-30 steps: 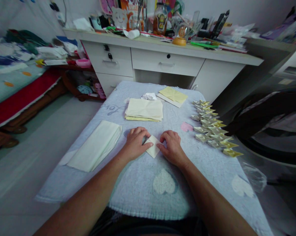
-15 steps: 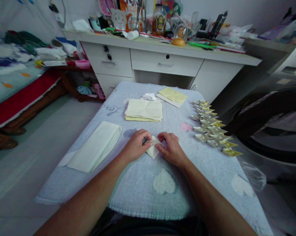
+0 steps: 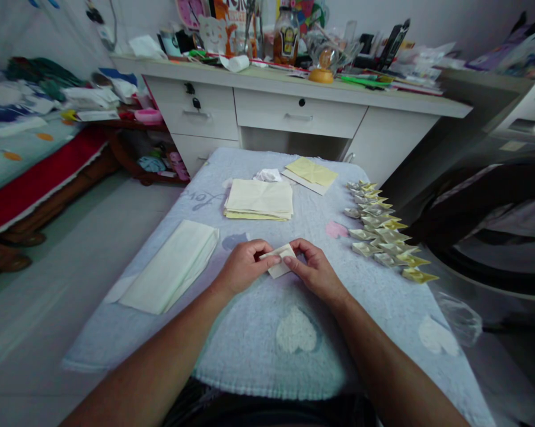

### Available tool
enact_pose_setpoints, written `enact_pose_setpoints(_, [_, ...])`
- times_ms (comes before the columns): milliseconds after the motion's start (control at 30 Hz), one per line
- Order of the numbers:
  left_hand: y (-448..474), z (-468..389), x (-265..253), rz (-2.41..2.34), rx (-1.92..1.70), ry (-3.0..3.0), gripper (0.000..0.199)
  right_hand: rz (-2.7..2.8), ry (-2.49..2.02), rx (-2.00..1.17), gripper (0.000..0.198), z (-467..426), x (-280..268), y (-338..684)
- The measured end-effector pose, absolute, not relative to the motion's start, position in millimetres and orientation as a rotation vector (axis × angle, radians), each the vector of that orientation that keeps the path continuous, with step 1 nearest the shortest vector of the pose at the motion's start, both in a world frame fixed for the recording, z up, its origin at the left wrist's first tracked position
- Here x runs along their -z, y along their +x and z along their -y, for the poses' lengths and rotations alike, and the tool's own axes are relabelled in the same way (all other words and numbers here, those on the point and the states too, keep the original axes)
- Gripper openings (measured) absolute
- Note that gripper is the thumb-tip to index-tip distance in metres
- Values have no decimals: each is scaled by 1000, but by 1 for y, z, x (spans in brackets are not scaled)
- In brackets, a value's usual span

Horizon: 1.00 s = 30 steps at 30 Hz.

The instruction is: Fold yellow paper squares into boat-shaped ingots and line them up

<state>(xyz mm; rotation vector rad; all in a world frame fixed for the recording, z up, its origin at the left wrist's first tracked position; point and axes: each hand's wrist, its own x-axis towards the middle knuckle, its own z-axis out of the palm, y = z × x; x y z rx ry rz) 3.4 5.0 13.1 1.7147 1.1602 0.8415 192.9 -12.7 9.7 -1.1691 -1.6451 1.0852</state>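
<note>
A small folded piece of cream paper [image 3: 280, 268] is held between both hands, over the near middle of the cloth-covered table. My left hand [image 3: 250, 264] pinches its left side, thumb on top and fingers curled behind. On the right edge, my right hand [image 3: 312, 267] grips it in a similar pinch, with its thumb pressed on the face. Fingertips behind the paper are partly hidden. Beyond the hands lies a stack of cream and yellow paper sheets [image 3: 259, 197]. Several folded paper boats [image 3: 378, 228] stand in rows along the table's right side.
A folded pale cloth or paper bundle [image 3: 172, 267] lies at the left. Crumpled white paper [image 3: 268, 175] and a yellow sheet [image 3: 312, 171] rest at the back. A white desk [image 3: 205, 110] stands behind the table, a front-loading washing machine [image 3: 523, 130] to the right, a bed [image 3: 36, 160] to the left.
The paper has turned from a diamond pose to a tilted one and is gripped at its upper corners. Both thumbs have moved closer together on it.
</note>
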Motion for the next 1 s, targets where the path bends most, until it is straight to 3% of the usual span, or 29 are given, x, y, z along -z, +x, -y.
enact_pose_setpoints(600, [1,-5,-18,-1120,-958,1723,23,1324,-1031,-1310,24,11,-9,194])
enact_pose_setpoints(1000, [6,-3,-5,-1160,-766,1662,31,1163,-982,-1382,20,11,-9,191])
